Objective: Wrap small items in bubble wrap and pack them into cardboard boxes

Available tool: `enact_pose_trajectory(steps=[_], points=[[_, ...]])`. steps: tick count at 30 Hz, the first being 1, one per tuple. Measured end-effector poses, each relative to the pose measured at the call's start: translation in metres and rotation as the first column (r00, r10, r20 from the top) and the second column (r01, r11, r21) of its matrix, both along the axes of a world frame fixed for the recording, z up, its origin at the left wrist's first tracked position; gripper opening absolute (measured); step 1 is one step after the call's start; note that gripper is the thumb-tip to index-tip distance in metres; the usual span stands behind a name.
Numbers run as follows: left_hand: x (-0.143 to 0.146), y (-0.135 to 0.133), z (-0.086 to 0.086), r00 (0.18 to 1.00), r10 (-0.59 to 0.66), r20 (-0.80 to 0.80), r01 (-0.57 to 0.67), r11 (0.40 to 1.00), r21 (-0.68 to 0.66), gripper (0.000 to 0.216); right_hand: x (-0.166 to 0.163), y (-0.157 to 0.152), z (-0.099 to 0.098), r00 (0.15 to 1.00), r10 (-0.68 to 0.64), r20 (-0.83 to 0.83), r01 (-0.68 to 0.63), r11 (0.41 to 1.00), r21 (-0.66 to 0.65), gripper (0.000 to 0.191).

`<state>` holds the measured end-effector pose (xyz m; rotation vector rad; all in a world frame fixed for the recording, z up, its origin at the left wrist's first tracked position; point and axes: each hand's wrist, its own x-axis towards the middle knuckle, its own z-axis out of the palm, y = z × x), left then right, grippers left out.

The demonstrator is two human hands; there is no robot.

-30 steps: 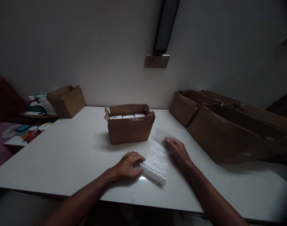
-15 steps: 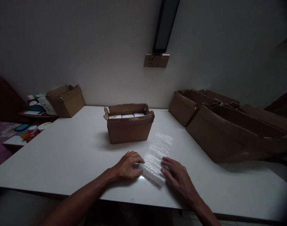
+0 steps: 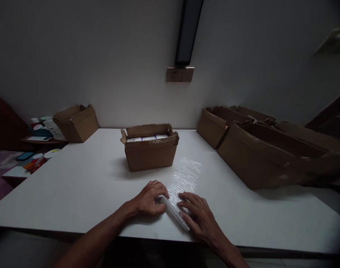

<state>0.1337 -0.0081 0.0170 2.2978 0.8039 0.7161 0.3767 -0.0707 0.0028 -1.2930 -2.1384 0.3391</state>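
Bubble wrap [image 3: 185, 175] rolled further, right hand [image 3: 200, 216] — nearer

Bubble wrap [image 3: 185, 175]: a clear strip, near end rolled up.
The bubbled sheet lies flat, stretching away from the fingers toward the upper right. Its near end forms a tight, slanted roll, which sits between the fingertips of the left hand [image 3: 149, 199] and the right hand [image 3: 199, 216] and touches both.

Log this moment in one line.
left hand: on bubble wrap | right hand: on bubble wrap | bubble wrap: near end rolled, rest flat | box: open, behind
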Motion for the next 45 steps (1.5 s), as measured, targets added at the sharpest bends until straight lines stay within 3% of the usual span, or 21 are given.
enact_pose_trajectory(steps=[7,17,26,41,45], points=[[0.000,0.000,0.000,1.000,0.004,0.002,-0.004,1.000,0.005,0.021,-0.005,-0.013,0.011,0.998,0.036,-0.044,-0.040,0.995,-0.095,0.030],[-0.004,0.000,0.002,0.998,-0.060,-0.015,0.060,0.998,0.026,0.028,-0.009,-0.013,-0.005,0.996,0.082,0.047,-0.086,0.992,0.093,0.022],[-0.004,0.000,0.000,0.998,-0.059,-0.019,0.059,0.998,0.028,0.022,-0.019,-0.021,-0.007,0.995,0.098,-0.024,-0.092,0.978,0.189,0.018],[-0.004,0.000,0.001,0.998,-0.059,-0.027,0.060,0.998,0.023,0.022,-0.027,-0.025,-0.002,0.991,0.074,-0.108,-0.053,0.981,0.187,0.008],[-0.005,0.000,0.001,0.998,-0.062,-0.032,0.062,0.998,0.024,0.025,-0.029,-0.025,-0.004,0.992,0.022,-0.126,0.002,0.982,0.190,0.014]])
